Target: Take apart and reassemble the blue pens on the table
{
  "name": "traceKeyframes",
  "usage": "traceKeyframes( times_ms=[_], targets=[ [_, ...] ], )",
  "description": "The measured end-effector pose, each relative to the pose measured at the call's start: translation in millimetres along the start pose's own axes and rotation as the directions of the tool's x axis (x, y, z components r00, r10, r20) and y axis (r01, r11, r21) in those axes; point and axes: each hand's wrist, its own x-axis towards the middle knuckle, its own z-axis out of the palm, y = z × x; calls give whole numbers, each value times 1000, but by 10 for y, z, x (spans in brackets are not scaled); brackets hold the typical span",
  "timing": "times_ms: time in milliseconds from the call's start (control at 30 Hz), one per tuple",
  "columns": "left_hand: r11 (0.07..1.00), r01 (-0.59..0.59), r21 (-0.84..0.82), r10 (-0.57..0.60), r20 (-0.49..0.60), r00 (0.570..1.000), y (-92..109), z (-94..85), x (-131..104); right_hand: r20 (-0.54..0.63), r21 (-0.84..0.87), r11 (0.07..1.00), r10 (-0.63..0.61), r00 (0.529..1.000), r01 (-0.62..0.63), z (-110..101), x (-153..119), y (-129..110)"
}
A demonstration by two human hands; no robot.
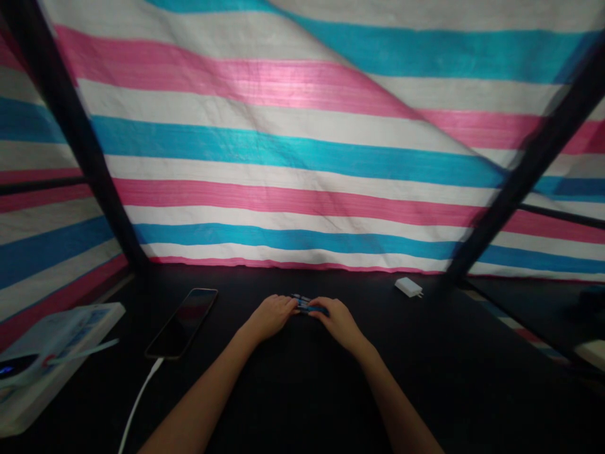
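Note:
Several slim blue and clear pen-like items (303, 304) lie together on the black table between my hands. My left hand (274, 315) is closed on their left end, fingers bent over it. From the other side my right hand (334, 317) pinches the blue right end between thumb and fingers. Both hands are low, at the table surface. The fingers partly cover the items, so their exact number and shape cannot be made out.
On the black table (302, 391), a phone (183, 323) with a white cable (138, 400) lies left. A white box (61, 353) is at far left, a white charger (409, 287) at right. Dark posts and a striped sheet (302, 151) stand behind.

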Motion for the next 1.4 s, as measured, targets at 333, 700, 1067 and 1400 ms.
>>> traceKeyframes(
  times_ms=[333,700,1067,1400],
  targets=[
    [987,-115,115,120,-43,992,-31,-8,-29,78,5,999,34,996,-35,13,-39,-48],
    [996,34,-86,-56,-259,964,-43,-18,-24,-30,31,998,-59,998,60,-36,-38,34],
    [989,140,-53,-149,-268,952,-136,39,-36,-20,-382,917,120,993,-119,-2,-39,-149],
    [990,134,-54,-143,-230,963,-127,36,-36,-65,-411,898,141,988,-155,-13,-44,-156]
  ],
)
